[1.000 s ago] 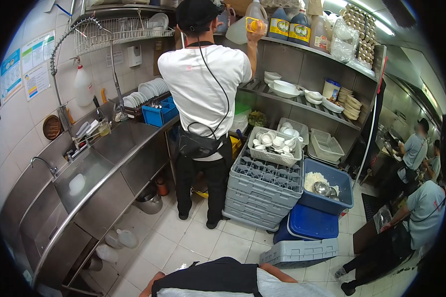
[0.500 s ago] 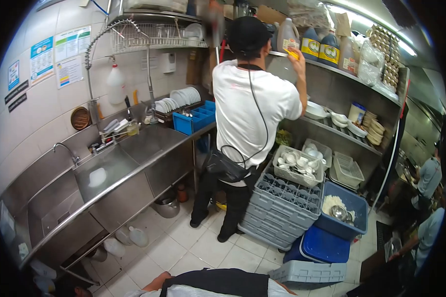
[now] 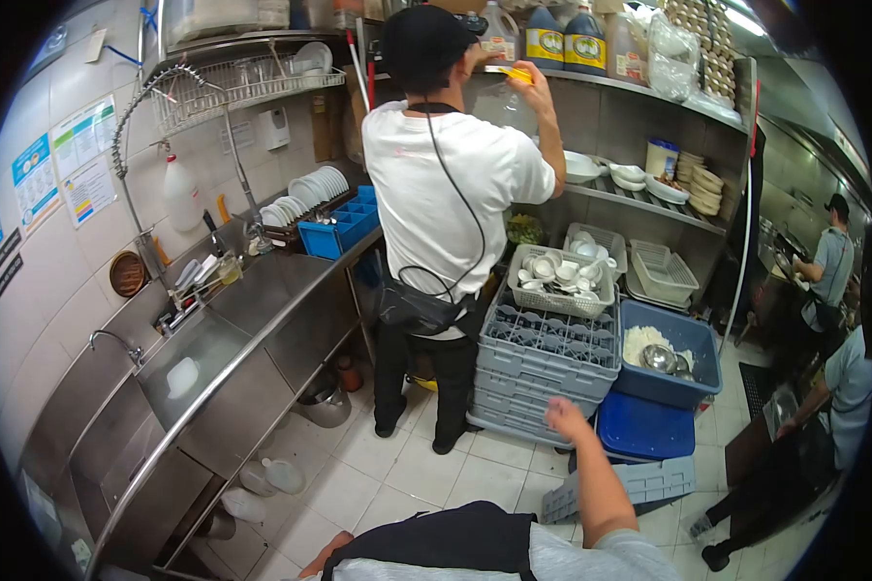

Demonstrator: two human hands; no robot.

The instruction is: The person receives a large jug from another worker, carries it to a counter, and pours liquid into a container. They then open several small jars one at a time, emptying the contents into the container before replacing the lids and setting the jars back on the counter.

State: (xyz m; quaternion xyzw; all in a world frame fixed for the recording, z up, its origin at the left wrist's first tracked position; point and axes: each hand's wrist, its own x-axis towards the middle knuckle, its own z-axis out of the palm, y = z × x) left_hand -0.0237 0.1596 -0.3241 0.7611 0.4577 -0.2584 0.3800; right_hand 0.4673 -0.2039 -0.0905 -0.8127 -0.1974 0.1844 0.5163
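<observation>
My right hand [image 3: 566, 416] reaches forward in front of the stack of grey dish racks [image 3: 545, 353], near the blue lid [image 3: 646, 426]. Its fingers look curled together and blurred, with nothing visible in them. Only a bit of my left arm shows at the bottom edge; the left hand is out of view. Ahead, a person in a white shirt [image 3: 455, 184] faces the shelves and holds up a small yellow object [image 3: 517, 75]. A basket of white cups and spoons [image 3: 564, 281] sits on the racks, beside a blue-grey tub [image 3: 670, 387] holding white contents and a metal bowl.
A steel sink counter [image 3: 262, 334] runs along the left, with a blue divided bin [image 3: 339, 228] and plates [image 3: 315, 186]. Shelves [image 3: 649, 97] carry jugs and bowls. A grey crate [image 3: 639, 481] lies on the floor. Two other people stand at the far right.
My right arm has come into view, stretched forward. The view has shifted, so the sink and shelves sit further left. The person ahead now has both hands raised near the yellow object.
</observation>
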